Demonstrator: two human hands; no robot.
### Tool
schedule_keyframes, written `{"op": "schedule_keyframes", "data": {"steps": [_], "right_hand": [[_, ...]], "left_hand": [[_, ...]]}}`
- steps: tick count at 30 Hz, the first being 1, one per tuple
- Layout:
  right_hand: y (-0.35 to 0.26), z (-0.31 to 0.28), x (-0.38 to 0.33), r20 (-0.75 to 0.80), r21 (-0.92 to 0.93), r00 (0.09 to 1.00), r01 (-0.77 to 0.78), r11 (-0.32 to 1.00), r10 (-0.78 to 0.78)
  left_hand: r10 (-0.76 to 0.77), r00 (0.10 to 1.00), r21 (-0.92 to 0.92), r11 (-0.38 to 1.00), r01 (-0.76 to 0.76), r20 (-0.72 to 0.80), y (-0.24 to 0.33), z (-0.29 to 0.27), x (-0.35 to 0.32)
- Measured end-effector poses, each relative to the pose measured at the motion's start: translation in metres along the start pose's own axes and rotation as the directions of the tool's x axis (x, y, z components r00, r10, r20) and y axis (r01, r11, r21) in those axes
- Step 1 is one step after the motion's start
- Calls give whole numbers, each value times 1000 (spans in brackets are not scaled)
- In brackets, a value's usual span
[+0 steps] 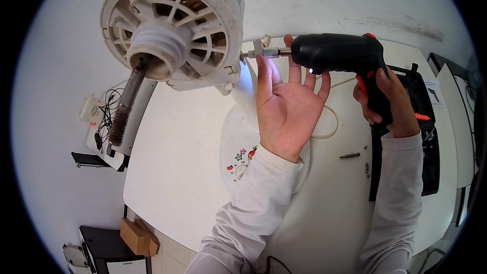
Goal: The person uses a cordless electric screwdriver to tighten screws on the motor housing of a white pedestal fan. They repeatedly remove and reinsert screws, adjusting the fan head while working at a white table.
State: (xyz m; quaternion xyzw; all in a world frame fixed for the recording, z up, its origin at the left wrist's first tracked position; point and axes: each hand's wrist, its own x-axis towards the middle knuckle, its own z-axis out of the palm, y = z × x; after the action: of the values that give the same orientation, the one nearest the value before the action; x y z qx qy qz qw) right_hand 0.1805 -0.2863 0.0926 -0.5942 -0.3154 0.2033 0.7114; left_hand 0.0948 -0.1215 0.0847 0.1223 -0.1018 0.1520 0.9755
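Under everything was the white surface (167, 172), which carried your things. Above it, at the upper left, stood the electric fan's motor housing (167, 33), with its slotted face turned to you; this probably put its side within reach of the tool. The oval base (241, 134) sat below, partly behind your sleeve, and was likely wide to keep the fan steady. The black tool case (434, 172) lay open at the right, perhaps so that its contents were convenient to your right side.

You held the black cordless screwdriver (332, 53) nearly level, pointing left at the side of the housing. Your right hand (402, 104) was wrapped around its handle, with the fingers near the red trigger (361, 84); whether this was pressed, I cannot tell. Your left hand (291, 109) was palm up, its thumb and forefinger pinching the metal bit holder (272, 52), the other fingers spread, it seems to guide the front. Whether the tip touched the housing was not clear.

The threaded shaft (128, 104) projected from the housing, free of both hands. Smallest, the loose driver bit (349, 156) and some tiny metal pieces (367, 169) lay near the case, maybe for easy picking.
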Motion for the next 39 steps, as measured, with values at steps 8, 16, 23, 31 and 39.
{"op": "schedule_keyframes", "data": {"steps": [8,16,23,31,39], "right_hand": [[0,1,0,-19,-19,1000,-2,1000,2],[0,0,0,-15,-1,1000,-6,1000,6],[3,-1,1,-8,31,1000,6,999,-6],[2,0,1,-12,26,1000,4,1000,-4],[4,0,1,-6,72,999,34,997,-34]], "left_hand": [[1,1000,-8,1000,-1,-2,0,0,0],[2,1000,-2,1000,-2,5,0,0,0],[1,1000,-8,1000,-1,-1,0,0,1],[8,998,-70,997,-13,-68,0,1,2],[0,1000,44,999,0,20,2,-6,-2]]}}
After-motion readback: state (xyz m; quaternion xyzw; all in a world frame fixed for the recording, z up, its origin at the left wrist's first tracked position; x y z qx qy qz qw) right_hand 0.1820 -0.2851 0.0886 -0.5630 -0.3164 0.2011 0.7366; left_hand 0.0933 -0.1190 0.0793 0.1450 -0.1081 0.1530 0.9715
